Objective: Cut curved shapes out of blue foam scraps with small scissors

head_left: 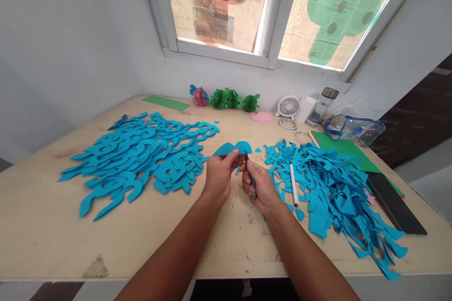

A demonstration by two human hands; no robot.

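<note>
My left hand (219,175) pinches a blue paper cut-out (233,148) held just above the wooden table (45,225). My right hand (259,187) is closed around a thin dark tool, scissors or a cutter (250,175), whose tip meets the lower edge of the blue paper. A large spread of blue cut shapes (137,160) lies to the left of my hands. A heap of blue paper scraps (335,193) lies to the right, with a white pen (294,184) resting on it.
Green sheets (339,146) and a black flat case (395,202) lie at the right edge. Along the back stand paper flowers (229,99), a pink pad (262,116), a small fan (288,106), a bottle (322,106) and a clear pouch (356,129).
</note>
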